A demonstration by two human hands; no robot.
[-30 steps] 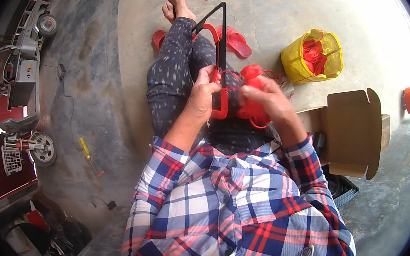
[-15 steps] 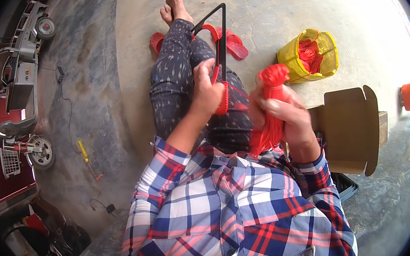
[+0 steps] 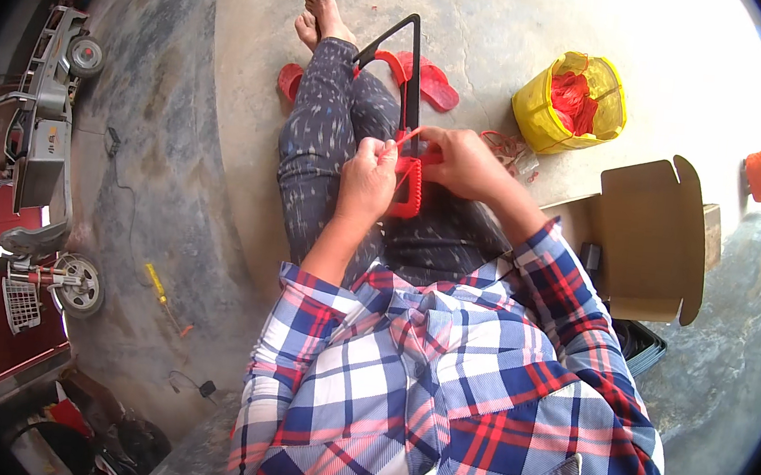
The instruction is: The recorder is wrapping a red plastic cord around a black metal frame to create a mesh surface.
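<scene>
Right hand (image 3: 463, 165) moves back to the black frame's (image 3: 413, 94) right edge, pinching red cord (image 3: 410, 135), left hand (image 3: 369, 180) pinched shut on it too.

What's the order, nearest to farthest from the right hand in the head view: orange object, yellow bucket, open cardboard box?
From the right hand:
1. Yellow bucket: up and to its right, on the floor.
2. Open cardboard box: lower right, beyond the bucket.
3. Orange object: far right, past the box.
</scene>
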